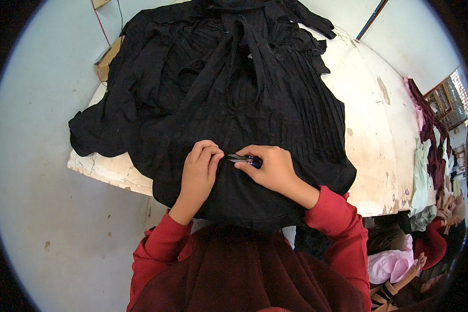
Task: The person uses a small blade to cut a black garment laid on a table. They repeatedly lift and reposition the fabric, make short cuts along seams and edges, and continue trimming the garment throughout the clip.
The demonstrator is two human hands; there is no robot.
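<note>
A black pleated garment (192,112) lies spread and rumpled over a pale wooden table, its near part hanging toward me. Over its near middle, my right hand (273,169) grips a pair of small thread snips (239,158), dark-handled with metal blades pointing left. Just left of the blade tips, my left hand (200,169) has thumb and fingers pinched together at the cloth. Whatever sits in that pinch, a thread or a bit of fabric, is too small to make out.
The worn table (372,135) extends to the right, with a white wall (47,156) on the left. A cardboard-coloured box (109,60) stands at the back left. Hanging garments (426,151) and another person in a red sleeve (432,244), near pink cloth (392,264), are at far right.
</note>
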